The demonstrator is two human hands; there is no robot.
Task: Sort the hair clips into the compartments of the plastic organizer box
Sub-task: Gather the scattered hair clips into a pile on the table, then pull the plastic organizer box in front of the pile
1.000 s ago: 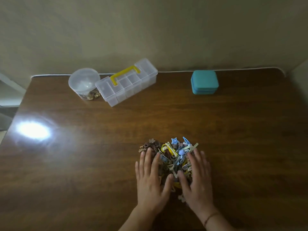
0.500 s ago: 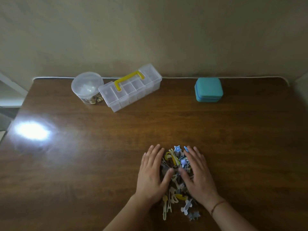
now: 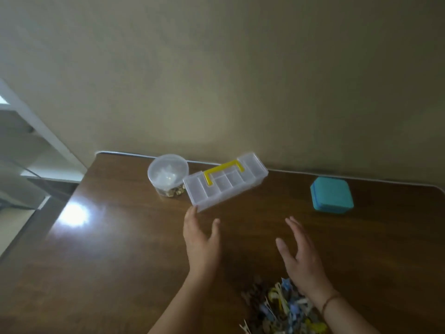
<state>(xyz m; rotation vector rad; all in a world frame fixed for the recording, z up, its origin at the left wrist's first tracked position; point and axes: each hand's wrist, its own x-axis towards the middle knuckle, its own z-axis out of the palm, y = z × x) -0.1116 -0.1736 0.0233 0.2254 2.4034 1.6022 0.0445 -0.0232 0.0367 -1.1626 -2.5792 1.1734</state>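
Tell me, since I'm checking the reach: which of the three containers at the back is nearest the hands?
The clear organizer box with the yellow handle: the left hand's fingertips almost meet its near corner. The round tub sits behind it, the teal case far right.

The heap of hair clips [image 3: 281,309] at 5 o'clock is smeared by motion and cut off by the bottom edge; single clips cannot be told apart. The right wrist covers its right side. At 12 o'clock the organizer box [image 3: 226,184] is closed, its compartments too hazy to tell their contents. The round tub [image 3: 167,173] at 11 o'clock holds small brownish bits, too small to name. Both forearms leave the frame at 6 o'clock.
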